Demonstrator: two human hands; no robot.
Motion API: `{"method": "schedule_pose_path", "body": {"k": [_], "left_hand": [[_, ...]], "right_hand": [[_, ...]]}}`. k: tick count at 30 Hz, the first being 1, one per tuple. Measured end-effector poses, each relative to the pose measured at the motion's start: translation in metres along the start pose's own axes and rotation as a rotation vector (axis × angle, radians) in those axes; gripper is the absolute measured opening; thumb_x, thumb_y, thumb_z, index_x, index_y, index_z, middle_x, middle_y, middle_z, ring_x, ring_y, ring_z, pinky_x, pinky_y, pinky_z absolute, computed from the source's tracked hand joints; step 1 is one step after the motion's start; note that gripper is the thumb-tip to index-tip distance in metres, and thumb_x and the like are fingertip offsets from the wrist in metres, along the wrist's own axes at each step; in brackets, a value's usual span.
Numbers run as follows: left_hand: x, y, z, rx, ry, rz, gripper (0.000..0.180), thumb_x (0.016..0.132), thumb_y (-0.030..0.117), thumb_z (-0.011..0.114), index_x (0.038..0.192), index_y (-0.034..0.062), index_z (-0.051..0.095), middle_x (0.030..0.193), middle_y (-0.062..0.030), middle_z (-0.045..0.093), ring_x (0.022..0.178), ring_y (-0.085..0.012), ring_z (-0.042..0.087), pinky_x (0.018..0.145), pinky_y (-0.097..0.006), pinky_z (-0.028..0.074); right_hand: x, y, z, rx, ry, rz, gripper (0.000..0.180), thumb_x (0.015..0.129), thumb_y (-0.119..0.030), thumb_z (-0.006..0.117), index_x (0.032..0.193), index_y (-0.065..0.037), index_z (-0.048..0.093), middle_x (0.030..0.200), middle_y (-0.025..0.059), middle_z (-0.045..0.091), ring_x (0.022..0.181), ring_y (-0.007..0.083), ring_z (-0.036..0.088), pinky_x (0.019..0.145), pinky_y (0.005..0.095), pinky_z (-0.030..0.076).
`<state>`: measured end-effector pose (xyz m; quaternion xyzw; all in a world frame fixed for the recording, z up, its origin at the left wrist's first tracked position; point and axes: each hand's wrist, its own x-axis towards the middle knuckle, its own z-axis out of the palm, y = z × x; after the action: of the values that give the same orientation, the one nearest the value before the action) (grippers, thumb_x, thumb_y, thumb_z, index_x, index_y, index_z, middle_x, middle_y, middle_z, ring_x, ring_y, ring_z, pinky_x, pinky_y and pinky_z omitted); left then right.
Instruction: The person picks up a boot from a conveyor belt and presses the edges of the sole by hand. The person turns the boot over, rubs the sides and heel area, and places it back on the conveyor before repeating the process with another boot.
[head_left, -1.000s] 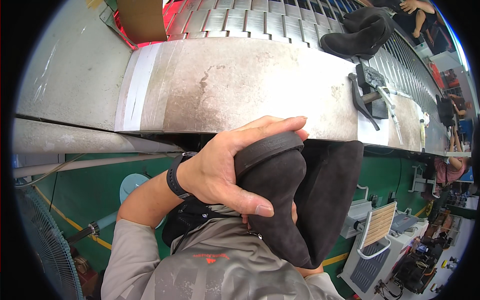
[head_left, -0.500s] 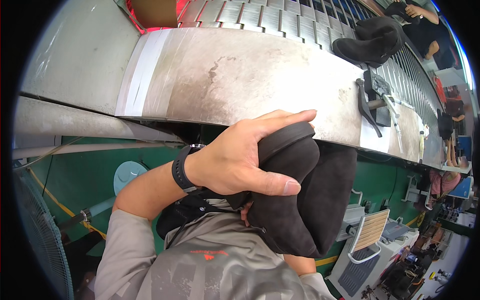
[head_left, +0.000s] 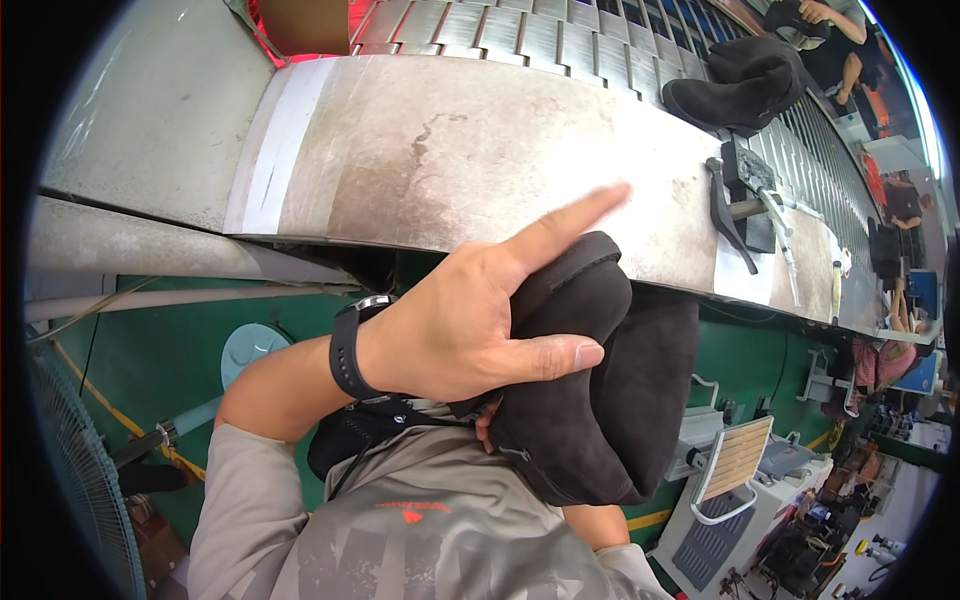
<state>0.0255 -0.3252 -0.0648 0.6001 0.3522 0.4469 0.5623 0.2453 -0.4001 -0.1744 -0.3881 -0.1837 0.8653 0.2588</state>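
Left hand grip clasping black boot, forefinger blurred; right hand hidden, grip untellable.

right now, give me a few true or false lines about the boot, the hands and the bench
1. The left hand grips a black suede boot against the person's chest. True.
2. The left index finger is curled around the boot. False: it sticks out straight, over the metal bench.
3. A black wristband sits on the left wrist. True.
4. A second black boot lies on the slatted conveyor beyond the bench. True.
5. The right hand is fully in view on top of the boot. False: only fingertips show beneath it.
6. The lever tool on the bench touches the held boot. False: they are apart.
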Motion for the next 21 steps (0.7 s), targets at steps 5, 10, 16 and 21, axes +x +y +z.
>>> {"method": "schedule_pose_path", "body": {"k": [5, 10, 16, 21], "left_hand": [[0.009, 0.021, -0.015, 0.388, -0.123, 0.095, 0.071, 0.092, 0.02, 0.085, 0.153, 0.0006, 0.054, 0.126, -0.0168, 0.076, 0.112, -0.0263, 0.076, 0.098, -0.038, 0.058], [0.018, 0.019, -0.009, 0.614, -0.051, 0.14, 0.075, 0.086, 0.023, 0.089, 0.15, 0.0002, 0.057, 0.129, -0.0164, 0.077, 0.111, -0.0241, 0.077, 0.087, -0.038, 0.061], [0.012, 0.006, -0.016, 0.318, 0.012, 0.238, 0.073, 0.082, 0.014, 0.093, 0.149, 0.0055, 0.064, 0.137, -0.0127, 0.075, 0.105, -0.0141, 0.076, 0.08, -0.026, 0.059], [0.02, 0.009, -0.033, 0.181, -0.095, 0.078, 0.055, 0.092, -0.005, 0.078, 0.146, -0.0012, 0.065, 0.127, -0.0113, 0.078, 0.102, -0.0061, 0.069, 0.089, -0.023, 0.058]], "right_hand": [[-0.002, -0.002, 0.003, 0.01, -0.013, 0.056, 0.037, 0.111, -0.028, 0.053, 0.119, 0.008, 0.057, 0.09, 0.0248, 0.067, 0.08, 0.0356, 0.07, 0.064, 0.0453, 0.061], [-0.013, -0.005, 0.011, 0.028, 0.024, 0.092, 0.031, 0.111, -0.024, 0.054, 0.115, 0.006, 0.058, 0.088, 0.0229, 0.066, 0.079, 0.034, 0.07, 0.065, 0.0446, 0.06], [-0.017, -0.018, 0.031, -0.089, 0.165, 0.075, 0.025, 0.111, -0.019, 0.055, 0.112, 0.005, 0.059, 0.086, 0.0211, 0.066, 0.078, 0.0323, 0.069, 0.065, 0.0439, 0.06], [-0.019, 0.008, -0.001, 0.175, -0.032, 0.144, 0.048, 0.111, -0.039, 0.052, 0.11, 0.008, 0.061, 0.097, 0.0264, 0.067, 0.084, 0.0376, 0.066, 0.075, 0.046, 0.057]]}}
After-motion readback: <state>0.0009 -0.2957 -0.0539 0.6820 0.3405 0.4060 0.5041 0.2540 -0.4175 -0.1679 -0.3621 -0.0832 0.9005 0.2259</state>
